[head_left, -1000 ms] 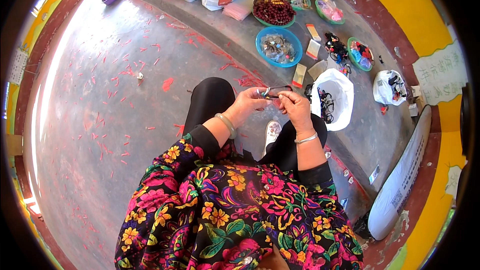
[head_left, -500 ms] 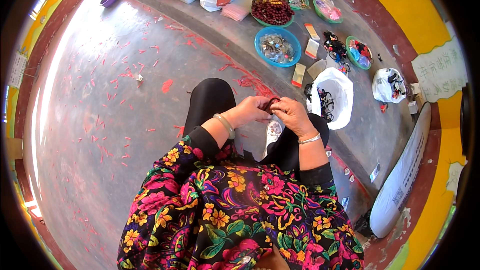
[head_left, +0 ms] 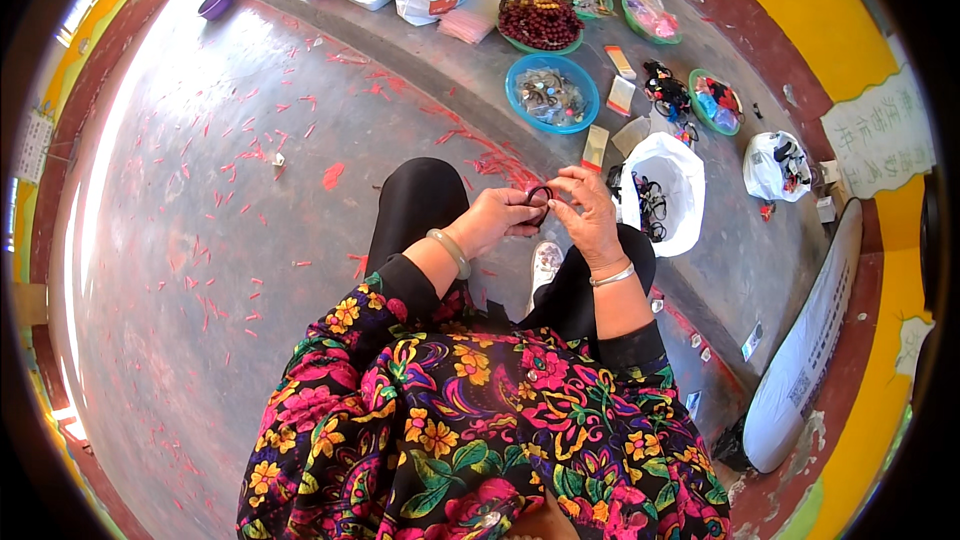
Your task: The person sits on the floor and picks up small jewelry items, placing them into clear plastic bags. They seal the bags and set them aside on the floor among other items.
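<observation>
One dark loop between the hands, containers all around

Reading the picture as a clock centred on the hands, the left hand (head_left: pixel 497 220) pinches a dark loop (head_left: pixel 540 193) between thumb and fingers. The right hand (head_left: pixel 592 218) meets it from 3 o'clock, thumb and forefinger parted beside the loop's edge; whether they grip it, I cannot tell.

This loop looks in progress — it is between the fingers, not set down anywhere. At 3 o'clock a white bag (head_left: pixel 684 202) stands open with a tangle of dark bands (head_left: pixel 651 208) inside, and a loose dark heap (head_left: pixel 662 85) lies between 1 and 2. Which of those are finished and which are waiting, nothing here settles.

At 12 o'clock, a blue basin (head_left: pixel 545 127) holds small clear packets (head_left: pixel 550 95); beyond it, dark red beads (head_left: pixel 540 22) fill a green basin (head_left: pixel 550 52). A green basket (head_left: pixel 694 105) at 2 contains red and blue pieces. Just short of 3, well apart, a smaller white bag (head_left: pixel 764 180) shows dark items. The purple bowl (head_left: pixel 216 2) sits at 10 — contents unclear.
</observation>
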The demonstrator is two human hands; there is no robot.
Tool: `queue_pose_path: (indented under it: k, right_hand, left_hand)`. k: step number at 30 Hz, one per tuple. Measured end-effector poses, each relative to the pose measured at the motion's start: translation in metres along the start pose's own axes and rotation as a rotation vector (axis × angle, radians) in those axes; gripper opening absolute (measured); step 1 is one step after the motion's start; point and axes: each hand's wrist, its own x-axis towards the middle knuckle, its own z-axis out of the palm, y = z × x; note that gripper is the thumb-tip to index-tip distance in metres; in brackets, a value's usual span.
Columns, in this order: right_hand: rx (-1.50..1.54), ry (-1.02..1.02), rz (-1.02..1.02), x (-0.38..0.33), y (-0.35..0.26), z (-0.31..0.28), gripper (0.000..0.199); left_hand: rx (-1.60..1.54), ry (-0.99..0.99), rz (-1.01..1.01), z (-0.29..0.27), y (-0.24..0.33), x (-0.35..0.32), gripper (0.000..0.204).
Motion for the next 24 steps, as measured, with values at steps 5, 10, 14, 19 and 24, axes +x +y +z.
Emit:
queue_pose_path:
  k: [5, 10, 14, 19, 24]
  right_hand:
    - [-0.16, 0.086, -0.162, 0.001, 0.007, 0.004, 0.024]
    - [-0.239, 0.049, -0.185, 0.001, 0.009, 0.004, 0.023]
    - [-0.241, 0.021, -0.204, 0.002, 0.013, 0.004, 0.022]
    - [-0.189, -0.036, -0.121, 0.002, 0.011, 0.006, 0.024]
    - [-0.195, -0.076, -0.112, 0.003, 0.009, 0.006, 0.026]
  left_hand:
    - [0.022, 0.0, 0.009, 0.002, 0.0, -0.001, 0.023]
    - [0.039, -0.017, 0.022, 0.0, -0.004, 0.001, 0.026]
    - [0.041, -0.044, 0.03, -0.004, -0.008, 0.004, 0.027]
    - [0.061, -0.043, 0.056, -0.006, -0.011, 0.005, 0.027]
    - [0.045, -0.027, 0.052, -0.006, -0.012, 0.006, 0.028]
